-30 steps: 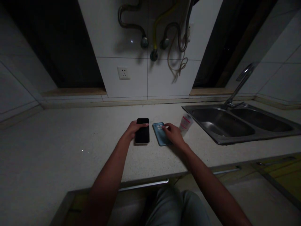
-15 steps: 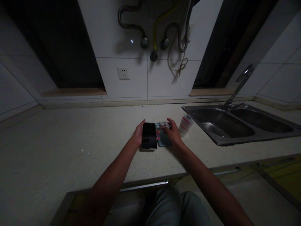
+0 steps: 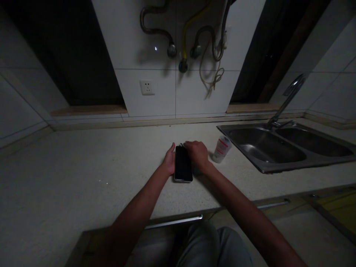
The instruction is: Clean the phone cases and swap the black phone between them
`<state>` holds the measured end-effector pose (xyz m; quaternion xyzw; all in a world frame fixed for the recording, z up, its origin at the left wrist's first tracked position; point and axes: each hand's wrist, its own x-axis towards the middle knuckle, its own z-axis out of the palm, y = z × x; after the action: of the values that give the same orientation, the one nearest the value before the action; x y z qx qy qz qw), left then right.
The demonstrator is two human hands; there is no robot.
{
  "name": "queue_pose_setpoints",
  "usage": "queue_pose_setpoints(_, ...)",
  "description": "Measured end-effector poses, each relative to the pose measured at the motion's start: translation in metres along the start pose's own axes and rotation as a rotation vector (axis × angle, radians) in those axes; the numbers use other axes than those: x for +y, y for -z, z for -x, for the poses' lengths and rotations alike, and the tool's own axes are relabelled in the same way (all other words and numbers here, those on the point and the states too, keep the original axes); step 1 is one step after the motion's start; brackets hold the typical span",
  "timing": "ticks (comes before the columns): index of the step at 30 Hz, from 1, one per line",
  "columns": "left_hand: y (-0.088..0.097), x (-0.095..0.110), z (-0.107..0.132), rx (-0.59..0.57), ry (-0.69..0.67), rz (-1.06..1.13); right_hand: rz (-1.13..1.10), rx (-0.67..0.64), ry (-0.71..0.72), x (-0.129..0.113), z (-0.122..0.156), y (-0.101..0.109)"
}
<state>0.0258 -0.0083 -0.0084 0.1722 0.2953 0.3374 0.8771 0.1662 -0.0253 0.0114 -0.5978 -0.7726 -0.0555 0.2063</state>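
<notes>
A black smartphone [image 3: 183,165] is held just over the counter, screen up. My left hand [image 3: 169,162] grips it along its left edge, the thumb pointing up beside the top corner. My right hand [image 3: 197,152] lies over the phone's upper right corner with its fingers curled. A crumpled whitish tissue was in those fingers a moment ago; my hand now hides nearly all of it. A blue-grey flat thing, like a phone case [image 3: 197,172], shows partly beneath my right wrist. Right of that hand stands a clear plastic cup [image 3: 221,149] with red print.
A double steel sink [image 3: 261,171] with a tap [image 3: 289,92] is set into the counter [image 3: 116,159] on the right. Hoses and valves [image 3: 171,50] hang on the tiled wall above a socket [image 3: 147,88]. Drawer handles [image 3: 175,221] run below the front edge.
My right hand has moved left from above the blue-grey flat thing onto the phone's upper right corner. The phone sits slightly further right and lower in view, still in my left hand.
</notes>
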Motion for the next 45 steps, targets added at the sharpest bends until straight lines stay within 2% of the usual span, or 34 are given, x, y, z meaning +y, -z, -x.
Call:
queue_pose_setpoints(5, 0.001, 0.001, -0.006, 0.067, -0.073, 0.057, -0.003, 0.039, 0.277, -0.007, 0.011, -0.014)
queue_pose_setpoints(7, 0.003, 0.002, -0.008, 0.089, -0.085, 0.062, -0.057, 0.006, 0.400, -0.007, 0.020, -0.016)
queue_pose_setpoints(11, 0.002, 0.004, -0.007, 0.094, -0.099, 0.076, -0.207, -0.076, 0.681, -0.003, 0.040, -0.008)
queue_pose_setpoints(14, 0.001, 0.005, -0.005, 0.089, -0.129, 0.088, -0.308, -0.101, 0.775, 0.006, 0.054, 0.002)
queue_pose_setpoints(16, 0.002, 0.005, -0.004, 0.077, -0.137, 0.084, -0.346, -0.102, 0.745, 0.015, 0.060, 0.006)
queue_pose_setpoints(18, 0.004, 0.006, -0.006, 0.056, -0.132, 0.077, -0.337, -0.083, 0.635, 0.024, 0.061, 0.006)
queue_pose_setpoints(22, 0.012, 0.007, -0.011, 0.074, -0.060, 0.018, -0.243, -0.064, 0.252, 0.033, 0.048, 0.000)
queue_pose_setpoints(24, 0.014, 0.007, -0.013, 0.034, -0.019, 0.000, -0.192, -0.088, 0.106, 0.033, 0.039, -0.003)
queue_pose_setpoints(27, 0.015, 0.008, -0.013, -0.068, 0.020, 0.018, -0.219, -0.051, -0.013, 0.031, 0.027, -0.006)
queue_pose_setpoints(33, 0.012, 0.005, -0.009, -0.170, 0.124, -0.006, -0.291, 0.125, -0.197, 0.035, 0.004, -0.012)
queue_pose_setpoints(35, 0.011, 0.004, -0.008, -0.194, 0.147, 0.002, -0.261, 0.104, -0.157, 0.032, -0.004, -0.015)
queue_pose_setpoints(38, 0.009, 0.004, -0.007, -0.170, 0.152, 0.020, -0.225, 0.048, 0.041, 0.022, -0.012, -0.017)
queue_pose_setpoints(45, 0.006, 0.008, -0.011, -0.064, 0.023, 0.111, -0.298, 0.078, 0.408, 0.002, -0.008, -0.024)
